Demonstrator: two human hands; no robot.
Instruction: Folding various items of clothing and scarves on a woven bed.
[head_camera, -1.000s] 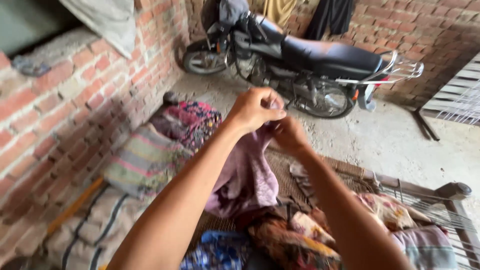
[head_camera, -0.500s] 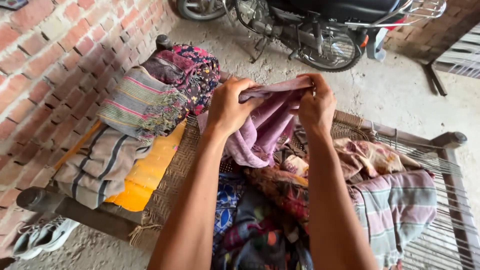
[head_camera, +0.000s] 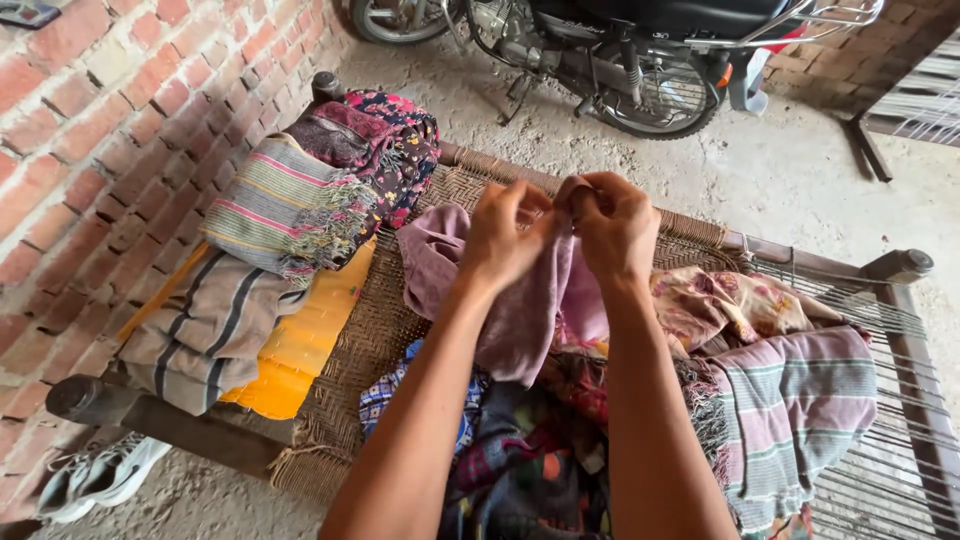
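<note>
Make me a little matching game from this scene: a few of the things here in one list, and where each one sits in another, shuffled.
Things:
1. mauve cloth
2. motorcycle
3. white shoes
4. yellow cloth

Places:
A. on the ground under the cot's corner
B. parked beyond the cot
C. held up in both hands
D. under the striped blankets by the brick wall

Pairs: 1-C, 2-B, 3-A, 4-D

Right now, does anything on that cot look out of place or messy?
Mostly the unfolded heap at the right, spilling over the woven cot, against folded stacks on the left. Both hands, left and right, pinch the mauve cloth. White shoes lie beneath.
</note>
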